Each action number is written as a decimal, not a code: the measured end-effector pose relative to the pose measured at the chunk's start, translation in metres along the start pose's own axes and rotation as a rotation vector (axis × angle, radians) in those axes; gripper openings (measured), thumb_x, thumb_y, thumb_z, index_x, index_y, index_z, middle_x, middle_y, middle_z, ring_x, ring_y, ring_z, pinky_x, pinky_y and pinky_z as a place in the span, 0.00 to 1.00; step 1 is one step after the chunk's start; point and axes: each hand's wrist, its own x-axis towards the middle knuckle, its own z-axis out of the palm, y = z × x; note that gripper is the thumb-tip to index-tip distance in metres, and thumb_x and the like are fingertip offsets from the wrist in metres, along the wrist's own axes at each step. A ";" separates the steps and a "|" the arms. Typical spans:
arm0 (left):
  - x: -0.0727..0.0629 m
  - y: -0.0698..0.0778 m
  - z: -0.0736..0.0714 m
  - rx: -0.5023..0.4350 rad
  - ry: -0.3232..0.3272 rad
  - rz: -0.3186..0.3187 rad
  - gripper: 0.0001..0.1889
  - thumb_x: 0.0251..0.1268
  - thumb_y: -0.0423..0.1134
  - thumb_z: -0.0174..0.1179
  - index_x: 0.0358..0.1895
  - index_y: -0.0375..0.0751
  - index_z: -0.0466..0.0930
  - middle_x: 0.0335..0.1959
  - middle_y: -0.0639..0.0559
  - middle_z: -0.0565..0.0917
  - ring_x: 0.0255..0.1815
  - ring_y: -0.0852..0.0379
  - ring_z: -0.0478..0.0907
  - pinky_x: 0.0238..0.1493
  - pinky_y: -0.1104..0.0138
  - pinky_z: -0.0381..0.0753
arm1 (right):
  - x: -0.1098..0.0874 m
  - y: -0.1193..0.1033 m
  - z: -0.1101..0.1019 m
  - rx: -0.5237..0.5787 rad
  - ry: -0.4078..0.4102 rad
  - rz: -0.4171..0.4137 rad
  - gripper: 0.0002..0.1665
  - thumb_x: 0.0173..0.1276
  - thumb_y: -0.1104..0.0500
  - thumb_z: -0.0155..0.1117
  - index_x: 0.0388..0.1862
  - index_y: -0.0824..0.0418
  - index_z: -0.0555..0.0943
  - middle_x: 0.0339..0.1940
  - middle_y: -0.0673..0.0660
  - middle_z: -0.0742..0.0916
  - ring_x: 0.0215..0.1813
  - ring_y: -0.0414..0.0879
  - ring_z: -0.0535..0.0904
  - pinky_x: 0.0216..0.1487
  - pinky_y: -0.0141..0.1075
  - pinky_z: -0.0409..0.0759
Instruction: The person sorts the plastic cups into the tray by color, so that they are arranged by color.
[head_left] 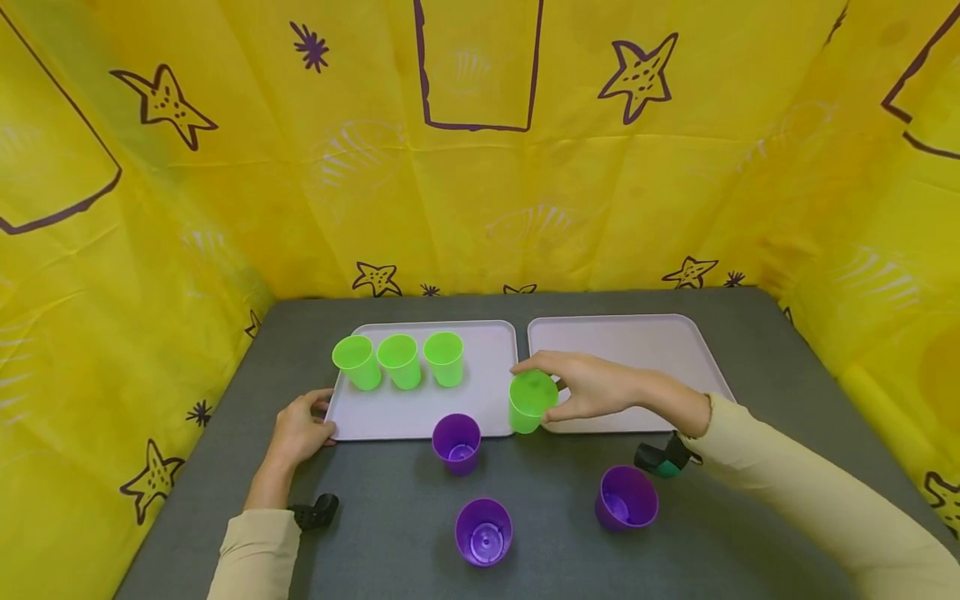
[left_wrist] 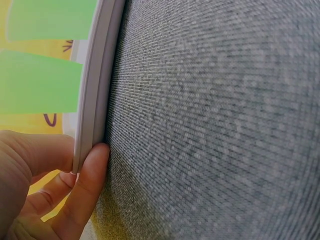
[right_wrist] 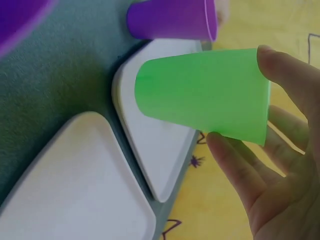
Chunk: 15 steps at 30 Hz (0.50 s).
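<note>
My right hand [head_left: 592, 385] grips a green plastic cup [head_left: 533, 408] near its rim, thumb on one side and fingers on the other. In the head view this cup overlaps the front right corner of the left tray [head_left: 397, 418]; the right wrist view shows its side wall [right_wrist: 200, 92] in full. At that tray's front left corner, my left hand [head_left: 296, 432] pinches the edge between thumb and fingers, with the tray's rim [left_wrist: 91, 115] between them. Three more green cups stand in a row on the tray: left [head_left: 365, 371], middle [head_left: 405, 371] and right [head_left: 447, 367].
A second pale tray [head_left: 615, 346] lies to the right, a narrow gap from the first. Three purple cups stand on the grey table [head_left: 375, 533]: one by the left tray's front edge [head_left: 456, 458], one nearer [head_left: 483, 542], one at right [head_left: 627, 500]. Yellow patterned cloth [head_left: 465, 208] surrounds the table.
</note>
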 end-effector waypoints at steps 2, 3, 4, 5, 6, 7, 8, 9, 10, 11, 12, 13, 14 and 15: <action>0.000 0.000 0.000 -0.001 -0.002 -0.001 0.30 0.43 0.22 0.55 0.58 0.26 0.68 0.44 0.29 0.74 0.31 0.50 0.79 0.20 0.68 0.82 | 0.005 0.003 -0.001 0.001 0.007 0.010 0.39 0.54 0.56 0.69 0.64 0.58 0.66 0.60 0.51 0.74 0.57 0.44 0.73 0.47 0.30 0.80; 0.000 0.000 0.000 -0.003 -0.001 -0.002 0.30 0.43 0.22 0.55 0.58 0.26 0.68 0.44 0.29 0.74 0.31 0.50 0.79 0.20 0.68 0.82 | 0.008 0.004 -0.001 0.000 0.009 0.014 0.39 0.54 0.56 0.69 0.64 0.58 0.66 0.61 0.52 0.74 0.57 0.44 0.73 0.47 0.30 0.80; 0.000 0.000 0.000 -0.003 -0.001 -0.002 0.30 0.43 0.22 0.55 0.58 0.26 0.68 0.44 0.29 0.74 0.31 0.50 0.79 0.20 0.68 0.82 | 0.010 0.005 -0.002 0.004 0.011 0.016 0.39 0.54 0.56 0.69 0.64 0.58 0.66 0.61 0.52 0.74 0.57 0.44 0.72 0.48 0.31 0.80; 0.000 0.001 0.000 -0.004 -0.001 -0.002 0.30 0.43 0.22 0.55 0.58 0.26 0.68 0.44 0.29 0.74 0.31 0.50 0.79 0.20 0.68 0.82 | 0.013 0.006 -0.002 0.004 0.014 0.016 0.38 0.54 0.56 0.69 0.64 0.57 0.66 0.60 0.52 0.74 0.57 0.44 0.73 0.48 0.31 0.81; 0.000 0.000 0.000 -0.005 0.001 -0.002 0.30 0.43 0.22 0.55 0.58 0.26 0.68 0.44 0.29 0.74 0.31 0.50 0.79 0.20 0.68 0.82 | 0.015 0.008 -0.002 0.003 0.017 0.015 0.38 0.54 0.56 0.69 0.64 0.57 0.66 0.60 0.53 0.74 0.57 0.45 0.72 0.48 0.30 0.80; 0.000 0.000 0.000 -0.005 0.002 0.000 0.30 0.43 0.22 0.55 0.58 0.26 0.68 0.44 0.29 0.74 0.32 0.50 0.79 0.20 0.68 0.82 | 0.018 0.009 -0.002 0.004 0.022 0.013 0.38 0.54 0.56 0.69 0.64 0.58 0.67 0.60 0.53 0.74 0.57 0.45 0.73 0.47 0.30 0.81; 0.000 0.000 0.000 -0.006 0.004 0.001 0.30 0.43 0.22 0.55 0.58 0.26 0.68 0.44 0.29 0.74 0.32 0.50 0.80 0.20 0.68 0.82 | 0.021 0.010 -0.002 0.005 0.024 0.011 0.37 0.55 0.56 0.69 0.64 0.58 0.67 0.60 0.54 0.74 0.57 0.46 0.73 0.47 0.31 0.81; 0.001 0.000 0.000 -0.004 0.005 0.003 0.30 0.43 0.22 0.54 0.58 0.26 0.68 0.44 0.29 0.74 0.32 0.50 0.80 0.20 0.68 0.82 | 0.024 0.011 -0.002 0.006 0.027 0.011 0.37 0.55 0.56 0.69 0.64 0.59 0.67 0.60 0.55 0.74 0.57 0.47 0.73 0.47 0.31 0.81; 0.001 0.000 0.000 -0.004 0.006 0.004 0.30 0.43 0.22 0.54 0.58 0.26 0.68 0.44 0.29 0.74 0.32 0.50 0.80 0.20 0.68 0.82 | 0.026 0.012 -0.002 0.007 0.031 0.012 0.37 0.55 0.56 0.68 0.63 0.59 0.67 0.60 0.55 0.75 0.57 0.47 0.73 0.47 0.32 0.81; 0.001 0.000 0.000 -0.003 0.007 0.005 0.30 0.43 0.22 0.55 0.58 0.26 0.68 0.44 0.29 0.74 0.31 0.50 0.80 0.20 0.68 0.82 | 0.029 0.013 -0.002 0.005 0.033 0.014 0.37 0.55 0.56 0.68 0.63 0.60 0.67 0.60 0.56 0.75 0.57 0.48 0.73 0.47 0.33 0.81; 0.001 0.000 0.000 -0.002 0.007 0.004 0.30 0.43 0.22 0.55 0.58 0.26 0.68 0.44 0.29 0.74 0.31 0.50 0.80 0.20 0.68 0.82 | 0.032 0.014 -0.002 0.004 0.034 0.017 0.37 0.55 0.56 0.68 0.63 0.60 0.67 0.60 0.56 0.75 0.57 0.48 0.73 0.47 0.34 0.82; 0.001 0.000 0.000 -0.001 0.007 0.004 0.30 0.43 0.22 0.55 0.58 0.26 0.68 0.44 0.29 0.74 0.31 0.50 0.79 0.20 0.69 0.82 | 0.035 0.016 -0.001 0.004 0.035 0.024 0.37 0.55 0.56 0.68 0.63 0.60 0.67 0.60 0.57 0.75 0.57 0.48 0.73 0.47 0.35 0.82; 0.001 -0.001 0.000 0.001 0.006 0.003 0.30 0.43 0.22 0.55 0.58 0.26 0.68 0.44 0.29 0.74 0.31 0.50 0.79 0.20 0.69 0.82 | 0.037 0.017 -0.001 0.001 0.034 0.029 0.37 0.55 0.56 0.68 0.64 0.60 0.67 0.60 0.57 0.74 0.57 0.48 0.73 0.47 0.36 0.82; 0.001 -0.001 0.000 0.002 0.006 0.002 0.30 0.43 0.22 0.55 0.58 0.26 0.68 0.44 0.29 0.74 0.32 0.50 0.79 0.20 0.69 0.82 | 0.040 0.019 0.000 -0.006 0.035 0.032 0.37 0.55 0.56 0.68 0.64 0.61 0.67 0.60 0.57 0.74 0.55 0.48 0.73 0.47 0.37 0.82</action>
